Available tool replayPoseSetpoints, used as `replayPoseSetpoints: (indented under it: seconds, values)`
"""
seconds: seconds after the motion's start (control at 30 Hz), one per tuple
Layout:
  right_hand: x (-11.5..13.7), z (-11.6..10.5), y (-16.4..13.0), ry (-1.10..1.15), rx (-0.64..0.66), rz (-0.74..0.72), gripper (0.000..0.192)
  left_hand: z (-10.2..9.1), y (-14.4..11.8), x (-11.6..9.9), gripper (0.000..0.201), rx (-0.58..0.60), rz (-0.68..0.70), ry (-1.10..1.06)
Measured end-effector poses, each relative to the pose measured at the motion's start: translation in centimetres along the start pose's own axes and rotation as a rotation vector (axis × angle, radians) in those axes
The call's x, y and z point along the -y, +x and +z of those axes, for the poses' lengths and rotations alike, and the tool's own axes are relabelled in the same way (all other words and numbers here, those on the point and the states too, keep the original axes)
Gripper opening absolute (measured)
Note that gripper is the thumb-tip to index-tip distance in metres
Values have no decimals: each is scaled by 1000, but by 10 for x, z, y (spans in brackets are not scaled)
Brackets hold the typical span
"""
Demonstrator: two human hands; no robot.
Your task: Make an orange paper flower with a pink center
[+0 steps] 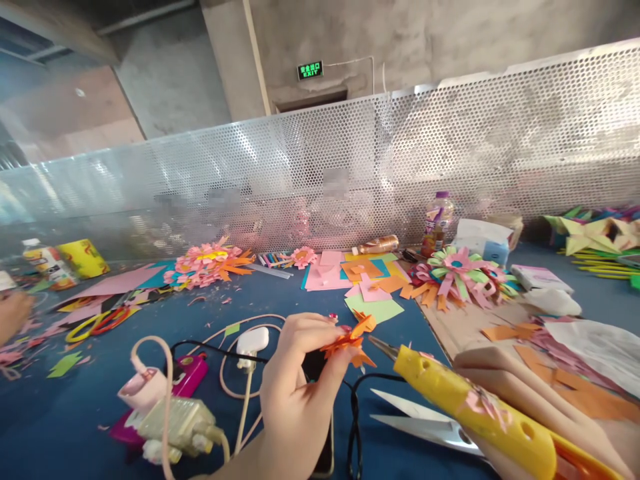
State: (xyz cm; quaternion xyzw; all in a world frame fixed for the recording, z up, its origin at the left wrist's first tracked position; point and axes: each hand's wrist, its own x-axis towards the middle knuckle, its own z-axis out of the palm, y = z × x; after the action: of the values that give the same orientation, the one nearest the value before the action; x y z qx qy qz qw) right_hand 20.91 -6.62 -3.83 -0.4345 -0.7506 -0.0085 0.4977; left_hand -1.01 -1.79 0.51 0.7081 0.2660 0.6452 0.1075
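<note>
Nearest to us, at five o'clock, our right hand (540,407) is wrapped around the yellow glue gun (480,410), the fingers lying along its body so the metal nozzle aims toward ten o'clock, straight at the small orange paper flower (351,342). Our left hand (295,393) pinches that flower between thumb and fingertips at the centre of the view, lifted off the table and tilted toward the nozzle; we judge it is held that way to keep glue off the cloth and let the tip reach the petals. The nozzle tip stands just beside the flower, not touching.

Under the gun, at six o'clock, open scissors (425,420) lie flat on the blue table (280,293), blades pointing toward nine o'clock. At seven o'clock a tangle of chargers and cables (175,417) rests, with a white plug (251,341) close to our left wrist. Toward one o'clock a finished flower of pink, green and orange strips (457,273) sits on brown cardboard; another pink and orange one (210,261) lies at eleven o'clock. At nine o'clock another person's hand (13,313) shows at the frame edge. A perforated metal screen (350,167) closes the far side.
</note>
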Motion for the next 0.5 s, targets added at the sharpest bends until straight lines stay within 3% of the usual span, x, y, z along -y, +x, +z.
replayPoseSetpoints:
  seconds: [0.3,0.5]
  values:
    - [-7,-10,11,15,102,-60,21,2,1,1,21,77,-13,42]
    - [0,-10,17,-19,45,-20,22,3,0,-2,22,83,-36,40]
